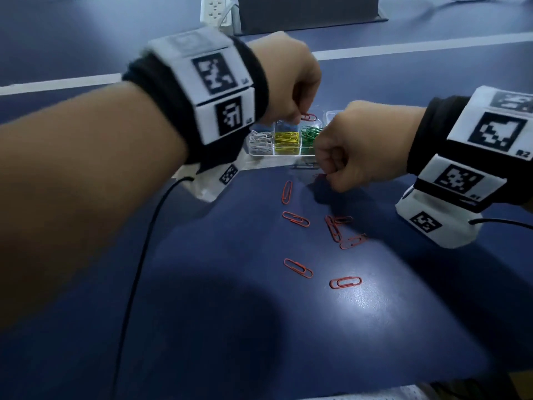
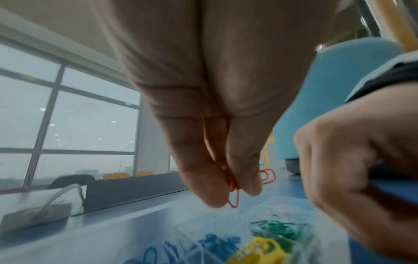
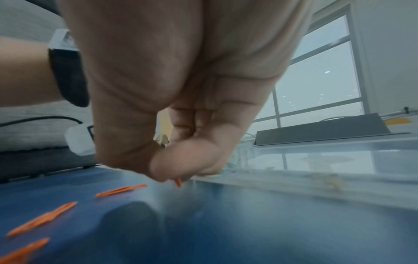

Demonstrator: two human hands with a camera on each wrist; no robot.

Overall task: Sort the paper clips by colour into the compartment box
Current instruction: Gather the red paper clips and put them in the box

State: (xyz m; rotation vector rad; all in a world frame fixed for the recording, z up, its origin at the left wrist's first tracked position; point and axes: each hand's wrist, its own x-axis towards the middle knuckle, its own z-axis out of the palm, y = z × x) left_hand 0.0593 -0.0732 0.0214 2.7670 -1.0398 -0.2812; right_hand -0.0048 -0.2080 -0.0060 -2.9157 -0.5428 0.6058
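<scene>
Blue bench (image 1: 230, 313) under dim window light carries a clear compartment box (image 1: 261, 153) at the far side; white, yellow and green clips fill its near cells. Left hand (image 1: 284, 76) hovers over the far row, fingers (image 2: 243, 160) pinched narrow on red paper clips (image 1: 308, 117); best lowered into the red cell before letting go, lest they bounce out. Right hand (image 1: 366, 145) pinches another red clip (image 3: 178, 182) at the bench; loose red clips (image 1: 297, 219) lie nearer.

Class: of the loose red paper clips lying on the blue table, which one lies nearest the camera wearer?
The red clip lying crosswise at the bottom right. The other loose clips all lie farther up the table, toward the compartment box.
</scene>
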